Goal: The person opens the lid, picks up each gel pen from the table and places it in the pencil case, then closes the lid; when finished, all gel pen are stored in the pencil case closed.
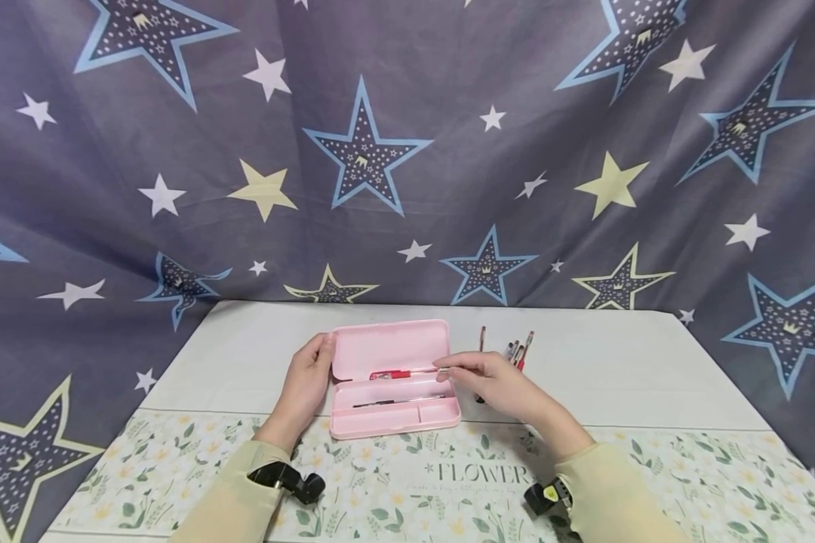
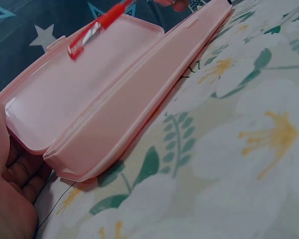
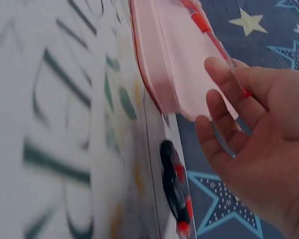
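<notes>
— Who holds what?
— A left hand (image 1: pixel 306 378) grips the lid's left edge on a pink pencil case (image 1: pixel 373 422), open at lower center of the head view; a right hand (image 1: pixel 497 385) pinches a red pen (image 1: pixel 398 374) over it.
— Other pens?
— One slim pen (image 1: pixel 397 402) lies inside; more pens (image 1: pixel 520 353) lie right of center.

The head view looks forward and down, farthest off, over the table (image 1: pixel 604 362) to the curtain (image 1: pixel 394 56). Low and close, the left wrist view faces the case (image 2: pixel 117 107) beside the left hand (image 2: pixel 12 181); the right wrist view, near and steeply tilted, faces its other end beside the right hand (image 3: pixel 261 129). All three share case and pen (image 1: pixel 399 374).
</notes>
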Demonstrator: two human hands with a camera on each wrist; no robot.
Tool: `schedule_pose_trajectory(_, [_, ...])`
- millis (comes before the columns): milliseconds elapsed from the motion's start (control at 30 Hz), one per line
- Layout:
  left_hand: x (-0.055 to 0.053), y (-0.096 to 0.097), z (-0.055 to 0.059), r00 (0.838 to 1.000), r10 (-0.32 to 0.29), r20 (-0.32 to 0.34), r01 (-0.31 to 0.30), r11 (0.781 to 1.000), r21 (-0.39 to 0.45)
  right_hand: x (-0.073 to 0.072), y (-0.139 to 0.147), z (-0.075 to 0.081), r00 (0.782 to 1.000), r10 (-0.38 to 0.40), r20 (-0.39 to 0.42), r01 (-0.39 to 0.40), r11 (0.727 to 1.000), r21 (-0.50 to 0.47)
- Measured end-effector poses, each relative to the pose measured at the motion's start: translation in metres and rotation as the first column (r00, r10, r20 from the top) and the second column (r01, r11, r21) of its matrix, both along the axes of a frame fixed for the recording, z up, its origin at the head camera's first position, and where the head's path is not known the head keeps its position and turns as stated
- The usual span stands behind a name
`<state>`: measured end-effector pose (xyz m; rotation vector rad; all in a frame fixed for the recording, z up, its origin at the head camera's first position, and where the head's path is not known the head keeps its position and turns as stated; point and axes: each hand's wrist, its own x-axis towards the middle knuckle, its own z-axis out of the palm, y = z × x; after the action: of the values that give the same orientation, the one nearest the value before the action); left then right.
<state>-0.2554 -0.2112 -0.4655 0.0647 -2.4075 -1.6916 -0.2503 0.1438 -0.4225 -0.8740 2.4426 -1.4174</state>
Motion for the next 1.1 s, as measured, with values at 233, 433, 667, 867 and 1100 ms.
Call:
schedule_pose_trajectory(233, [0.0, 0.0, 0.001, 1.0, -0.002, -0.009, 0.002, 1.0, -0.002, 0.001, -0.017, -0.003, 0.999, 0.003, -0.046, 0.0, 0.998, 0.064])
schedule_pose_trajectory(433, [-0.002, 0.0, 0.0, 1.0, -0.002, -0.013, 0.002, 1.0, -0.007, 0.003, -0.023, -0.005, 0.996, -0.017, -0.085, 0.027, 0.992, 0.122])
schedule_pose_trajectory(667, [-0.002, 0.001, 0.0, 1.0, -0.005, -0.002, 0.005, 1.0, -0.011, 0.003, -0.028, -0.01, 0.986, -0.037, -0.162, 0.067, 0.981, 0.183])
schedule_pose_trajectory(867, [-0.001, 0.002, 0.001, 1.0, -0.002, 0.003, 0.002, 1.0, -0.022, 0.001, -0.032, -0.01, 0.966, -0.025, -0.256, 0.089, 0.966, 0.243])
schedule_pose_trajectory(1100, [-0.002, 0.001, -0.001, 1.0, 0.003, -0.009, -0.003, 1.0, -0.02, 0.002, -0.035, -0.008, 0.96, -0.006, -0.28, 0.095, 0.948, 0.304])
